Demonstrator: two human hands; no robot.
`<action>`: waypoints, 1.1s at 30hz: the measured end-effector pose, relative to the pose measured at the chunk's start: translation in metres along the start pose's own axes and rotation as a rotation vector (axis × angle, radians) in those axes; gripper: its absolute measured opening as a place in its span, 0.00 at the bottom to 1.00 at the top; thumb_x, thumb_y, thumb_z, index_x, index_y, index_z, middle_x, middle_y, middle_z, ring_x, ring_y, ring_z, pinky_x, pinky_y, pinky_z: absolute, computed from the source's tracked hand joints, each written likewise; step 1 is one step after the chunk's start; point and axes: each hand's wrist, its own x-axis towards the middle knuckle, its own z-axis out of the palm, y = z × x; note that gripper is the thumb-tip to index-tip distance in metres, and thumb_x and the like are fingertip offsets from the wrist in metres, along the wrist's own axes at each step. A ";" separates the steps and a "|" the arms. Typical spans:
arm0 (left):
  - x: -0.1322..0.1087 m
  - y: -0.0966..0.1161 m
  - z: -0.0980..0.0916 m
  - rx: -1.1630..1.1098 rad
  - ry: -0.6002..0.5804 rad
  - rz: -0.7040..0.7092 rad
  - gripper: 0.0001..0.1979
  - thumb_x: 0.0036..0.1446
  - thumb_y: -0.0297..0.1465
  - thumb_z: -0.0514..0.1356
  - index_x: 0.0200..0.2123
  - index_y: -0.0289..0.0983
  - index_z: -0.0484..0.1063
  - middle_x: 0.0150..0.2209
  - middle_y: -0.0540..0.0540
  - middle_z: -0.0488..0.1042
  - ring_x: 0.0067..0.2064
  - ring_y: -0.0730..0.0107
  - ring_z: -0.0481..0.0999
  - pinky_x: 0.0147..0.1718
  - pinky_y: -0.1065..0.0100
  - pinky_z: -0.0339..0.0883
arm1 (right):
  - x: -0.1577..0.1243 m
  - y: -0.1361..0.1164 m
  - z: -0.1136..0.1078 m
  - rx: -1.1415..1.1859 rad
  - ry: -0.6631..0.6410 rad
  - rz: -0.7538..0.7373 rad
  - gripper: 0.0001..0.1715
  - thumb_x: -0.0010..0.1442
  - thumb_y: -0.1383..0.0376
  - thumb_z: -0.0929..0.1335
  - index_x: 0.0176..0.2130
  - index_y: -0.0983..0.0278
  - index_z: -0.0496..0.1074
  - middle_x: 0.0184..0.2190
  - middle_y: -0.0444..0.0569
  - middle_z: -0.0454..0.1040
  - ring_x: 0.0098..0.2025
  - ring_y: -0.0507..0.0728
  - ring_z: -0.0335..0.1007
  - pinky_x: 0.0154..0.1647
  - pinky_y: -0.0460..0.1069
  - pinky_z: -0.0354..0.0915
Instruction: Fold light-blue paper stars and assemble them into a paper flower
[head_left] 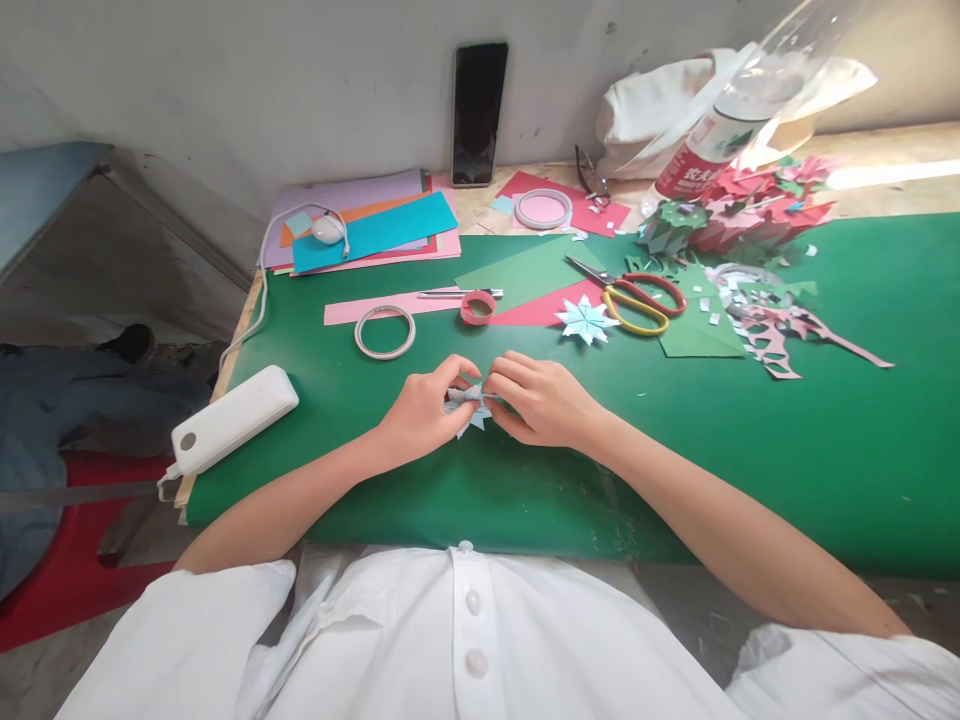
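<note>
A light blue paper flower (474, 416) with pointed petals is held between my two hands, just above the green mat. My left hand (429, 408) pinches it from the left with thumb and forefinger. From the right, the closed fingers of my right hand (541, 400) grip its other side, and they partly hide it. Another light blue paper flower (586, 320) lies flat beyond my right hand. Close to it rest scissors (634, 297) with one red and one yellow handle loop. A roll of tape (385, 332) lies beyond my left hand.
Coloured paper sheets (375, 228) are stacked at the back left. A white power bank (235, 420) with a cable sits at the left edge. A phone (480, 113) leans on the wall. At the back right are a plastic bottle (694, 165), red paper flowers (757, 210) and cut scraps (776, 325).
</note>
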 end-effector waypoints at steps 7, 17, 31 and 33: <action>-0.002 0.000 0.002 -0.008 0.000 -0.003 0.12 0.53 0.27 0.59 0.42 0.41 0.68 0.33 0.54 0.78 0.30 0.77 0.73 0.31 0.75 0.65 | -0.002 -0.014 0.011 -0.137 0.144 0.044 0.11 0.60 0.71 0.62 0.26 0.63 0.62 0.20 0.41 0.61 0.23 0.49 0.54 0.22 0.46 0.48; 0.002 -0.003 0.002 -0.122 0.057 -0.026 0.10 0.52 0.29 0.62 0.39 0.40 0.69 0.35 0.52 0.76 0.37 0.74 0.77 0.37 0.73 0.69 | -0.001 -0.012 0.006 -0.034 0.157 0.089 0.07 0.59 0.72 0.63 0.29 0.63 0.64 0.21 0.39 0.64 0.22 0.48 0.55 0.21 0.45 0.48; 0.002 -0.002 -0.004 -0.110 0.039 0.007 0.10 0.53 0.29 0.62 0.41 0.40 0.70 0.37 0.51 0.75 0.40 0.73 0.76 0.34 0.75 0.67 | -0.003 -0.013 0.006 0.282 0.073 0.237 0.07 0.65 0.71 0.62 0.34 0.62 0.62 0.25 0.41 0.65 0.23 0.47 0.55 0.24 0.43 0.54; 0.003 -0.002 -0.004 -0.108 0.052 -0.011 0.10 0.53 0.30 0.62 0.41 0.40 0.70 0.37 0.51 0.75 0.40 0.73 0.76 0.35 0.74 0.67 | -0.002 -0.011 0.005 0.191 0.063 0.232 0.04 0.67 0.68 0.61 0.37 0.63 0.63 0.28 0.42 0.67 0.24 0.48 0.57 0.23 0.44 0.53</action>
